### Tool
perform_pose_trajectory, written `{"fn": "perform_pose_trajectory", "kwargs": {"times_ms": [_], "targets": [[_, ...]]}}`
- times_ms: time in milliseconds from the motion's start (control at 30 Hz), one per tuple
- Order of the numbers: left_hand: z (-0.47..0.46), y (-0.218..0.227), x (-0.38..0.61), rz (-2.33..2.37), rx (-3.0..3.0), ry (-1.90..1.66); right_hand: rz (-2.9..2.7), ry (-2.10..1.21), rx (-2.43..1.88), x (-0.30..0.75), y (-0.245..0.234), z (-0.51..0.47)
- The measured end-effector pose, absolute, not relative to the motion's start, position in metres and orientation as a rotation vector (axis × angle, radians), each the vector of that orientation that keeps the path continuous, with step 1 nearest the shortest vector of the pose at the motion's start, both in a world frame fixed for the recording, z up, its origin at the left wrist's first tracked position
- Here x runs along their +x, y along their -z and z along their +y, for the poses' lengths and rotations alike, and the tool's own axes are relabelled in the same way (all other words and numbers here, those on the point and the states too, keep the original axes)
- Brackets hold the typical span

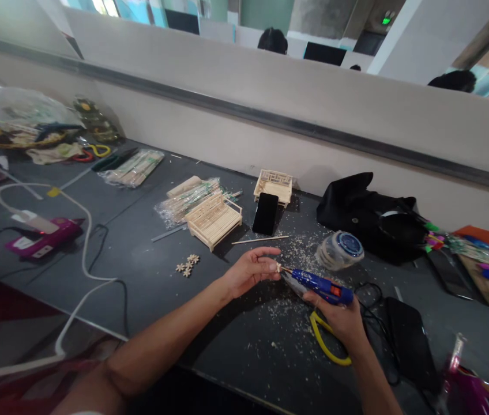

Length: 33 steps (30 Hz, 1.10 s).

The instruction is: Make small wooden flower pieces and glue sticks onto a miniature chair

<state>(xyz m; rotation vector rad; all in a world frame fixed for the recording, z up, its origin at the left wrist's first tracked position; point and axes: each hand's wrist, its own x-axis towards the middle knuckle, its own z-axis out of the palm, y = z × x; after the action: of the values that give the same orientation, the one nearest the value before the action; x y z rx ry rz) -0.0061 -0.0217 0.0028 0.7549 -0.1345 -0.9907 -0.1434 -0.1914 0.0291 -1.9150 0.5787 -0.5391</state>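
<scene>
My right hand (343,316) is closed round a blue glue gun (320,285) whose nozzle points left. My left hand (253,268) pinches a tiny pale wooden piece (278,267) right at the nozzle tip. Both hands hover over a dark grey table (149,253) strewn with wood shavings. A yellow-handled tool (324,343) lies under my right hand. Small wooden flower shapes (187,265) lie to the left of my left hand.
A stick-built miniature bench (214,219), a black phone (266,213) leaning on a small wooden frame (274,185), stick packets (184,199), a clear round tub (339,249), a black bag (372,216), a pink device (43,239) with white cable (84,253).
</scene>
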Motion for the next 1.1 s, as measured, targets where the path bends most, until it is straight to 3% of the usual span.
{"fn": "perform_pose_trajectory", "kwargs": {"times_ms": [1100], "targets": [[-0.022, 0.000, -0.006, -0.147, 0.749, 0.997, 0.636, 0.452, -1.843, -0.142, -0.033, -0.189]]}}
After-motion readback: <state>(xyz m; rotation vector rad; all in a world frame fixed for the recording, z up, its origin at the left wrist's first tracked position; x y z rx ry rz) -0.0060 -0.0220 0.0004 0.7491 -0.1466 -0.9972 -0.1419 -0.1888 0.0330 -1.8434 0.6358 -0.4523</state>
